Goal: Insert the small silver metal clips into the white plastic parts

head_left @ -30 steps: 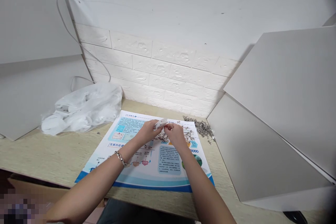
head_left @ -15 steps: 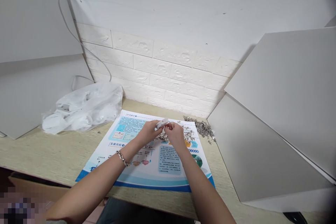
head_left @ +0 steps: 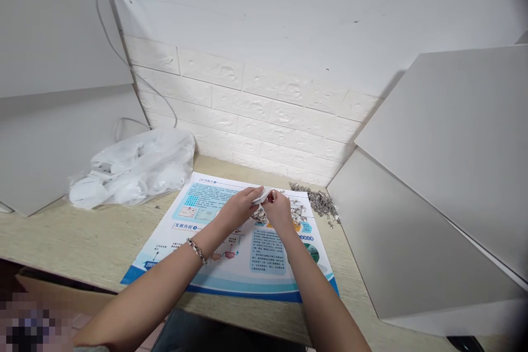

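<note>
My left hand (head_left: pixel 240 206) is closed on a small, flat white piece (head_left: pixel 261 197), thumb and fingers gripping its side. Against the piece's right edge, my right hand (head_left: pixel 278 210) has its fingertips pinched together; whatever lies between them is too small and hidden to make out. Both hands are over a printed poster sheet (head_left: pixel 198 269) on the table. Just under and beside them lie small silvery metal parts (head_left: pixel 297 213), partly covered by the fingers.
A larger heap of silvery metal parts (head_left: pixel 324 204) lies at the poster's back right corner. To the left sits a translucent plastic bag (head_left: pixel 140 170) of white pieces. Grey-white panels (head_left: pixel 429 220) stand at both sides, with a white brick-patterned wall (head_left: pixel 256 104) behind. A cable (head_left: pixel 108 38) hangs at left.
The white piece has turned and tilted in my left hand, and the left fingers now reach further over it. Both hands stay close together in nearly the same spot.
</note>
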The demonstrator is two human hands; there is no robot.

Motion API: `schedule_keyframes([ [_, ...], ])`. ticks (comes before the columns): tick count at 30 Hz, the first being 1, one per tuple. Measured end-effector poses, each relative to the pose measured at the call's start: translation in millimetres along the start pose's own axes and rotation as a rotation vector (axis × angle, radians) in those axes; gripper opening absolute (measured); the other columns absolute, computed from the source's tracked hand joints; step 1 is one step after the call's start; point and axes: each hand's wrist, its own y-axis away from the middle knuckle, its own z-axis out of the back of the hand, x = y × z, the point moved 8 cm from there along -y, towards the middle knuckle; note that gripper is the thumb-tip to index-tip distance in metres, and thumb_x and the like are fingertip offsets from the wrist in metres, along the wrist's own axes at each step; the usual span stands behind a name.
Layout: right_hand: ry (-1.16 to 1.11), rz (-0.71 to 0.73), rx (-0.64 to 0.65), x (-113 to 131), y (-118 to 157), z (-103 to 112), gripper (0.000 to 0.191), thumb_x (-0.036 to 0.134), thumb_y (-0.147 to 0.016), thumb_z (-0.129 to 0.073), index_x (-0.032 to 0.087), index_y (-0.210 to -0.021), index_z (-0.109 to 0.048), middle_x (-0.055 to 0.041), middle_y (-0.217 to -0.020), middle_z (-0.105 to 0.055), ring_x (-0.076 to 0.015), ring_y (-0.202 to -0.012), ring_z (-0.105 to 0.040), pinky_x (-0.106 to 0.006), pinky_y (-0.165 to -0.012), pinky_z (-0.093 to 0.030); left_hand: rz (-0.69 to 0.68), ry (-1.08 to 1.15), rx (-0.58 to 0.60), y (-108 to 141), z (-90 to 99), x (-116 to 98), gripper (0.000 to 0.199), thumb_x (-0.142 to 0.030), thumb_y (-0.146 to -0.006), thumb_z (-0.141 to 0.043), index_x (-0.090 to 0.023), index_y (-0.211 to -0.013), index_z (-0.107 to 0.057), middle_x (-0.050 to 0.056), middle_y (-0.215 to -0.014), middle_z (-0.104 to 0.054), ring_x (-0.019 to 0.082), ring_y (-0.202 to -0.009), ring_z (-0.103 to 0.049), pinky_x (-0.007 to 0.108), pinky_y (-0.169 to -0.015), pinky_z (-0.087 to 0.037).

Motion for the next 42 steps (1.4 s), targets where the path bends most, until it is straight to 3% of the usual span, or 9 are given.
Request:
schedule_keyframes([
  [3,-0.021,-0.015,0.006,-2.7,-0.2,0.5,0.021,0.033,-0.069,-0.049,0.019,-0.055,-0.042,0.0040,-0.053,-0.042,-0.0109,-0.052,-0.037,-0.023,-0.049,-0.028,0.054,0.015,-0.057,-2.4,8.4,3.3,0.039,-0.013,-0.076,-0.047,-0.019,-0.114,-0.053,0.012,-0.113,-0.057,0.022,-0.099,-0.056,0.035,-0.081,-0.047],
  [6,-0.075,-0.014,0.027,-5.0,-0.3,1.4,0.021,0.036,-0.074,-0.045,0.018,-0.064,-0.051,0.0022,-0.059,-0.049,-0.0122,-0.056,-0.044,-0.022,-0.053,-0.031,0.349,0.085,-0.142,-3.0,20.3,28.9,0.020,-0.023,-0.075,-0.051,-0.015,-0.089,-0.062,0.008,-0.086,-0.065,0.023,-0.085,-0.060,0.037,-0.075,-0.048],
  [9,-0.061,-0.013,0.122,-5.9,1.1,-2.0,0.037,0.049,-0.081,-0.036,0.019,-0.073,-0.055,0.0033,-0.052,-0.046,-0.0130,-0.050,-0.044,-0.023,-0.051,-0.030,0.662,0.464,-0.195,3.9,17.4,56.0,0.021,-0.030,-0.068,-0.060,-0.011,-0.079,-0.061,0.007,-0.073,-0.064,0.022,-0.076,-0.062,0.033,-0.068,-0.051],
  [12,0.016,-0.018,0.244,-5.5,4.5,-6.4,0.045,0.059,-0.080,-0.036,0.020,-0.091,-0.054,0.0057,-0.048,-0.043,-0.0131,-0.044,-0.042,-0.022,-0.047,-0.026,0.772,0.938,-0.191,6.0,2.9,61.8,0.029,-0.022,-0.064,-0.063,-0.009,-0.090,-0.059,0.010,-0.087,-0.065,0.019,-0.081,-0.063,0.029,-0.073,-0.051],
  [16,0.057,0.062,0.274,4.8,6.5,-2.9,0.046,0.054,-0.085,-0.031,0.023,-0.116,-0.046,0.0048,-0.052,-0.047,-0.0143,-0.047,-0.044,-0.022,-0.047,-0.027,0.879,1.146,-0.131,10.6,-9.0,60.5,0.027,-0.016,-0.064,-0.063,-0.010,-0.089,-0.058,0.010,-0.088,-0.065,0.015,-0.076,-0.064,0.025,-0.072,-0.052],
  [22,-0.029,0.223,0.372,21.3,13.2,-9.3,0.042,0.039,-0.086,-0.034,0.026,-0.123,-0.050,0.0028,-0.057,-0.054,-0.0124,-0.049,-0.043,-0.022,-0.050,-0.030,0.806,1.284,0.091,8.3,-20.0,47.0,0.006,-0.012,-0.063,-0.062,-0.013,-0.066,-0.057,0.003,-0.069,-0.060,0.009,-0.066,-0.058,0.021,-0.069,-0.050],
  [28,-0.044,0.255,0.370,20.8,14.5,-11.4,0.042,0.035,-0.083,-0.041,0.020,-0.119,-0.057,0.0008,-0.061,-0.061,-0.0099,-0.048,-0.040,-0.023,-0.052,-0.033,0.748,1.333,0.213,7.0,-23.4,42.6,0.010,-0.011,-0.065,-0.060,-0.014,-0.058,-0.053,-0.001,-0.059,-0.052,0.006,-0.058,-0.051,0.018,-0.065,-0.049],
  [32,-0.039,0.229,0.366,15.9,12.1,-12.9,0.043,0.035,-0.081,-0.044,0.021,-0.119,-0.057,0.0025,-0.056,-0.059,-0.0085,-0.044,-0.035,-0.022,-0.048,-0.032,0.793,1.308,0.194,7.4,-17.7,40.0,0.011,-0.011,-0.063,-0.064,-0.014,-0.065,-0.053,-0.001,-0.063,-0.054,0.007,-0.063,-0.055,0.018,-0.068,-0.049],
  [42,-0.033,0.301,0.397,20.6,10.8,-11.0,0.036,0.035,-0.082,-0.046,0.021,-0.110,-0.063,-0.0040,-0.082,-0.069,-0.0180,-0.070,-0.058,-0.027,-0.062,-0.043,0.778,1.253,0.234,7.3,-16.0,35.7,0.022,-0.011,-0.063,-0.068,-0.013,-0.080,-0.055,0.002,-0.075,-0.061,0.010,-0.070,-0.058,0.021,-0.072,-0.049],
])
